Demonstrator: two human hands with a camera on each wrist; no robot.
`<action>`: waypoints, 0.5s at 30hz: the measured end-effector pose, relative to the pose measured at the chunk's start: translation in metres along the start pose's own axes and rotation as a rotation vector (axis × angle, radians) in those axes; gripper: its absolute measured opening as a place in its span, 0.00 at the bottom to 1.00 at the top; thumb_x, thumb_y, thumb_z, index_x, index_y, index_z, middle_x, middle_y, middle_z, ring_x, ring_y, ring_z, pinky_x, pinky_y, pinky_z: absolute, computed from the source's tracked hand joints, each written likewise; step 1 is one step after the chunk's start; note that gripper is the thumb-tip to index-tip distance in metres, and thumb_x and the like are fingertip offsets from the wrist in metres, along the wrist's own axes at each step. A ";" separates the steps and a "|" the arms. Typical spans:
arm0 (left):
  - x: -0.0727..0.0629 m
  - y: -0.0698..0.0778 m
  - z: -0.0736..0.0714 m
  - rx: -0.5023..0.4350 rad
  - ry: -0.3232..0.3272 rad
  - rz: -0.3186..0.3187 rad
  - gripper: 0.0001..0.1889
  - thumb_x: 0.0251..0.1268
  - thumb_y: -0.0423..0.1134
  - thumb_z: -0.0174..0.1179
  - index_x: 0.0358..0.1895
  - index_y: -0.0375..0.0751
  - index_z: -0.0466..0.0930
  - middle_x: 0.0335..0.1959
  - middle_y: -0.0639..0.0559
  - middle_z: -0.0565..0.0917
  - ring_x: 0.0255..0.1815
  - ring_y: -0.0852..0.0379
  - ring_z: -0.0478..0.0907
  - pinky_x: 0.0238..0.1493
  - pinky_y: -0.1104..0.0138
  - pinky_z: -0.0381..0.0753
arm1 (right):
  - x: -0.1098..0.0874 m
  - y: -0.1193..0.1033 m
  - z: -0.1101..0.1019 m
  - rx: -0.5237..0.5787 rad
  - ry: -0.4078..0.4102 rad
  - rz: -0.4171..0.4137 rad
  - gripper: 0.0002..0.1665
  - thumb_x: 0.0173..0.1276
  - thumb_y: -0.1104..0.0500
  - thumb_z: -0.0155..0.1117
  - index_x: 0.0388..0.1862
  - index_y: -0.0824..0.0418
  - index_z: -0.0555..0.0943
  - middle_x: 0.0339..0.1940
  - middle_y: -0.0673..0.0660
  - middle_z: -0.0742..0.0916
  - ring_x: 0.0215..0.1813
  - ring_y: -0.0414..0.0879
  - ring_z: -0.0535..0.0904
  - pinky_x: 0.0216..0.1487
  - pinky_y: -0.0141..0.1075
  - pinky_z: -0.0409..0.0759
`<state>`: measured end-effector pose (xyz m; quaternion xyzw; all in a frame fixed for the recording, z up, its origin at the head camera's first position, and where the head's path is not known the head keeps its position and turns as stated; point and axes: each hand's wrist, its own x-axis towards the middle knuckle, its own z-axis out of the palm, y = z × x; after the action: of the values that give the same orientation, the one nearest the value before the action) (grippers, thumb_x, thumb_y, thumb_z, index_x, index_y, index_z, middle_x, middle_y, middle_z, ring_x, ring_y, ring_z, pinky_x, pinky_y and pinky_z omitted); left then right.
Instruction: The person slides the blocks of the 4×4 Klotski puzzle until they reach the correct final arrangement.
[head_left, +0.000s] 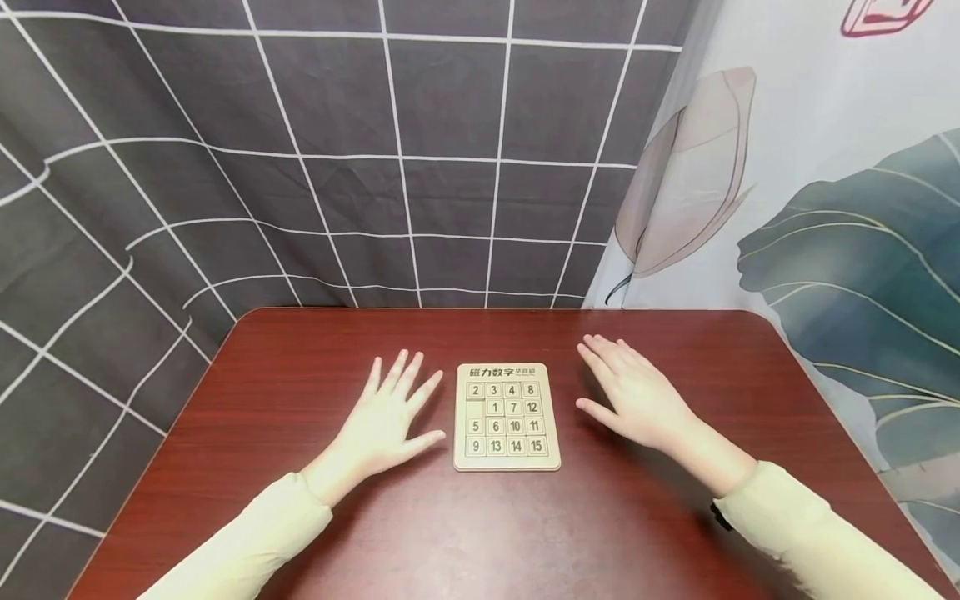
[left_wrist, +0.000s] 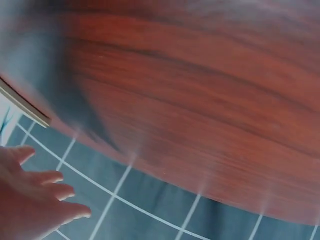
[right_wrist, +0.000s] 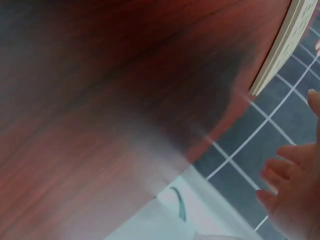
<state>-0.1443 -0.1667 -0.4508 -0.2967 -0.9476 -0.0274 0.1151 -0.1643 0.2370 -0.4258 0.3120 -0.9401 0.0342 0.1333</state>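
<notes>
A pale wooden number slide puzzle (head_left: 507,460) lies on the table between the two hands. Its numbered tiles stand in a square grid, with one vacant cell at the left of the second row. To the left of the board, my left hand (head_left: 386,417) has its fingers spread and straight, holding nothing. On the other side, my right hand (head_left: 633,396) is likewise extended, fingers straight, the thumb pointing toward the board. Both hands are apart from the puzzle. Only the edge of the board (left_wrist: 22,102) shows in the left wrist view, and its side (right_wrist: 280,47) in the right wrist view.
The reddish-brown wooden table (head_left: 525,533) has rounded far corners. Behind it and at the left hangs a dark grey curtain (head_left: 450,100) with white grid lines. A white curtain with leaf prints (head_left: 810,108) hangs along the right side.
</notes>
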 end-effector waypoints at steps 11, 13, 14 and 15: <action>0.015 0.014 0.006 -0.046 -0.021 0.094 0.46 0.66 0.68 0.64 0.80 0.41 0.70 0.81 0.31 0.68 0.83 0.33 0.64 0.82 0.38 0.64 | 0.020 -0.031 0.012 0.047 -0.019 -0.284 0.41 0.71 0.44 0.72 0.74 0.67 0.77 0.74 0.64 0.82 0.76 0.59 0.78 0.80 0.56 0.74; 0.016 0.016 0.008 -0.041 -0.036 0.101 0.47 0.66 0.69 0.64 0.80 0.41 0.69 0.81 0.32 0.67 0.84 0.35 0.63 0.83 0.39 0.64 | 0.022 -0.037 0.014 0.060 -0.028 -0.327 0.40 0.72 0.43 0.70 0.74 0.66 0.77 0.74 0.62 0.82 0.77 0.57 0.77 0.80 0.54 0.74; 0.016 0.016 0.010 -0.040 -0.045 0.103 0.48 0.66 0.70 0.63 0.80 0.40 0.68 0.81 0.32 0.67 0.84 0.35 0.63 0.83 0.40 0.64 | 0.023 -0.040 0.016 0.068 -0.033 -0.346 0.40 0.73 0.43 0.70 0.74 0.66 0.76 0.74 0.62 0.82 0.77 0.57 0.77 0.80 0.54 0.74; 0.017 0.017 0.011 -0.041 -0.055 0.104 0.49 0.66 0.71 0.63 0.80 0.40 0.68 0.82 0.33 0.67 0.85 0.36 0.62 0.84 0.40 0.63 | 0.024 -0.043 0.017 0.073 -0.042 -0.360 0.40 0.73 0.43 0.69 0.75 0.65 0.76 0.75 0.61 0.82 0.77 0.56 0.77 0.80 0.53 0.74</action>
<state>-0.1502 -0.1425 -0.4576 -0.3484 -0.9330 -0.0327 0.0843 -0.1609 0.1863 -0.4368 0.4803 -0.8699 0.0371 0.1061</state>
